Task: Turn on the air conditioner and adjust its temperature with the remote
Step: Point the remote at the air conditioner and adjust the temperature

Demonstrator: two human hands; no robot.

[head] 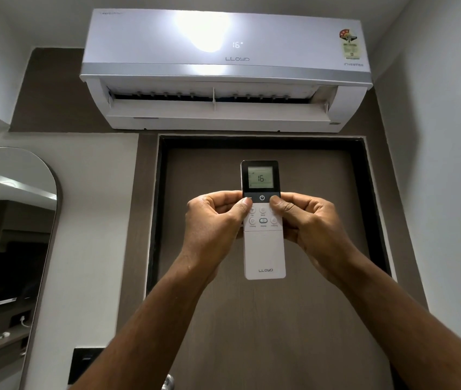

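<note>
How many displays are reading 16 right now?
2. One is on the air conditioner front panel above the door, and one is on the remote screen, held up by the left hand and right hand.

The air conditioner (225,68) has a smooth, glossy white plastic casing that throws back a bright glare, with a satin silver band along its lower front edge. The remote (263,220) looks like plastic too: glossy black around its screen, smooth matt white below. The door (263,319) beneath is a matt brown, wood-like surface in a darker frame, the walls (448,164) are matt paint, and the mirror (12,235) is polished glass.
</note>
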